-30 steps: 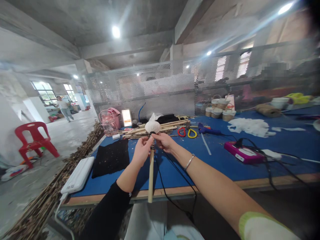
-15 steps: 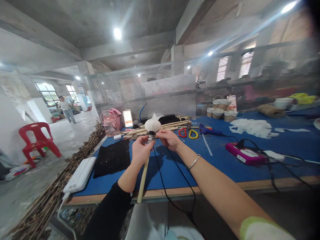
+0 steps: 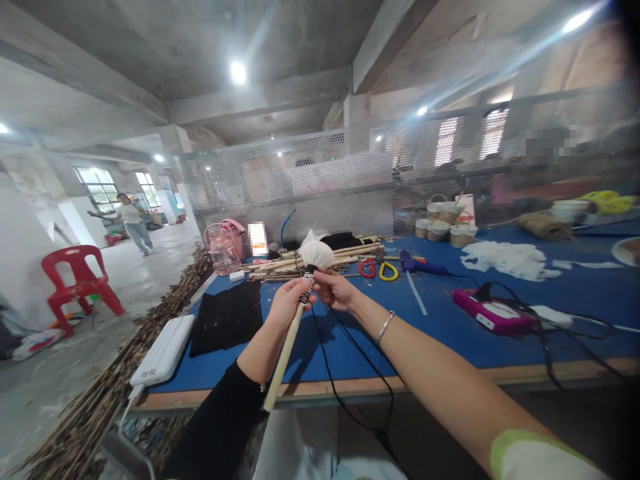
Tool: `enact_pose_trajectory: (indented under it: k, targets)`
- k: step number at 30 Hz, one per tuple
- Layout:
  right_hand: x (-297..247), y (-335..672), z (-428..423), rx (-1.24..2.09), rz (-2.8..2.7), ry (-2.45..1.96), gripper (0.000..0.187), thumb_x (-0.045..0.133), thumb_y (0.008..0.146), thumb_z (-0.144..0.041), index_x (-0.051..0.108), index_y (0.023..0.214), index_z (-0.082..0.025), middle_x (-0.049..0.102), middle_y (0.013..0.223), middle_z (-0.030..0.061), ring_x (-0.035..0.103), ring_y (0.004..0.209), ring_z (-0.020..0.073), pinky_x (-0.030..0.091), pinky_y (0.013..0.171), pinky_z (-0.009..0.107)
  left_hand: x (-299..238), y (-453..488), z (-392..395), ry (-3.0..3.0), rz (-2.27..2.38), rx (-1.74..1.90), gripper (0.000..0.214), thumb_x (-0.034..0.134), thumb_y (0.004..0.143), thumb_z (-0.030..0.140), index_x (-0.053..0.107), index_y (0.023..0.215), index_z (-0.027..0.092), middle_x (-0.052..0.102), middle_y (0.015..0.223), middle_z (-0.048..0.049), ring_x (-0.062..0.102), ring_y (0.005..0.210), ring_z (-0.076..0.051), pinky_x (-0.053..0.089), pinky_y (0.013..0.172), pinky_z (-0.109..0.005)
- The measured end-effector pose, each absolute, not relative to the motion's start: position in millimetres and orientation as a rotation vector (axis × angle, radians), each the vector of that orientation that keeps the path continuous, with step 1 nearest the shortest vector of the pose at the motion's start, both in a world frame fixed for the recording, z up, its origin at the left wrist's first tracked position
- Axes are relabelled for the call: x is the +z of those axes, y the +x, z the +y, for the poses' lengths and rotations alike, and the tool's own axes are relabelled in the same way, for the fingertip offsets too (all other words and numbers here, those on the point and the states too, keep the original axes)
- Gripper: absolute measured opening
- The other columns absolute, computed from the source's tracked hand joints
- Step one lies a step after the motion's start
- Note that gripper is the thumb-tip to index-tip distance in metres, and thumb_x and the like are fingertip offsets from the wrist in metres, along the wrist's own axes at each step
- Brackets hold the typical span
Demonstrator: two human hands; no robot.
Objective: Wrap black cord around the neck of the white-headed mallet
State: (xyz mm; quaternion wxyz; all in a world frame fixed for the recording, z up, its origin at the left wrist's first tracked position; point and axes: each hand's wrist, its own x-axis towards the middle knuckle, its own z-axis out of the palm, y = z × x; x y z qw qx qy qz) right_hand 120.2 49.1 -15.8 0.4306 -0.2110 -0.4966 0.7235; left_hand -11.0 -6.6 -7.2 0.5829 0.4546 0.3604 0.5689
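My left hand (image 3: 287, 301) is closed around the upper part of a pale wooden stick (image 3: 283, 363), which tilts with its lower end towards me. A white cloth-covered ball (image 3: 317, 255), gathered to a point on top, sits at the stick's upper end. Below it, a black-and-white striped binding (image 3: 308, 285) wraps the neck. My right hand (image 3: 335, 289) is closed in a pinch just right of this binding, seemingly on the black cord (image 3: 323, 350); the fingertips hide the exact grip. Loops of the cord hang down past the table edge.
On the blue table (image 3: 350, 360) lie a black cloth (image 3: 227, 317), a white power bank (image 3: 164, 350), wooden sticks (image 3: 345, 252), red-and-yellow-handled pliers (image 3: 388, 270), a blue glue gun (image 3: 423, 265) and a magenta power strip (image 3: 493, 312). A person (image 3: 134, 223) stands far left beyond a red chair (image 3: 80, 283).
The stick has tilted further, its ball moving right and its lower end left. Both hands stay at the neck. The distant person has an arm stretched out now.
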Motion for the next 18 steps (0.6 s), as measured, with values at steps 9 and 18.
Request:
enact_pose_trajectory:
  k: [9, 18]
  targets:
    - [-27.9, 121.3, 59.8, 1.715, -1.265, -0.658, 0.038, 0.071, 0.061, -0.036, 0.038, 0.058, -0.018, 0.027, 0.035, -0.0127, 0.016, 0.028, 0.0017, 0.008, 0.028, 0.017, -27.6, -9.3, 1.7, 1.425, 1.164, 1.409, 0.035, 0.056, 0.073, 0.048, 0.062, 0.067, 0.014, 0.061, 0.064, -0.0039, 0.056, 0.060, -0.013, 0.042, 0.054, -0.021]
    - [-27.1, 113.1, 53.1, 1.714, -1.336, -0.693, 0.035, 0.069, 0.062, -0.042, 0.043, 0.064, -0.018, 0.024, 0.034, -0.0132, 0.012, 0.030, 0.0020, 0.004, 0.031, 0.018, -28.9, -10.4, 2.1, 1.760, 1.268, 1.632, 0.035, 0.058, 0.073, 0.043, 0.053, 0.093, 0.015, 0.053, 0.067, 0.0015, 0.044, 0.050, -0.008, 0.034, 0.050, -0.020]
